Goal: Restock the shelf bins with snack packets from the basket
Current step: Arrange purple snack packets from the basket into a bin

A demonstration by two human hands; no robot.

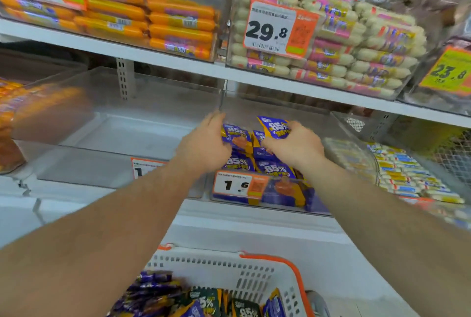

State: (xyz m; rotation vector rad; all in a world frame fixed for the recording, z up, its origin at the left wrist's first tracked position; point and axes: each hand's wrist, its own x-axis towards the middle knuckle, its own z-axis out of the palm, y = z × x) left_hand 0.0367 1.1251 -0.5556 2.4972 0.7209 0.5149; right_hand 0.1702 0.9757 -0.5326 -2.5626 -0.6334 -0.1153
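Both my hands reach into a clear shelf bin (316, 208) at the middle shelf, which holds purple snack packets (274, 167) marked 85%. My left hand (204, 146) presses against the left side of the packets, its fingers curved round one (235, 135). My right hand (293, 146) grips an upright purple packet (275, 127) at the top of the pile. Below, a white basket with an orange rim (254, 276) holds several more purple and dark green packets (158, 296).
A clear bin (114, 163) with nothing visible inside stands left of the purple one. A bin of white-and-blue sticks (407, 176) lies to the right. The upper shelf carries bins of orange sausages (153, 18) and white sausages (356, 44), with price tags in front.
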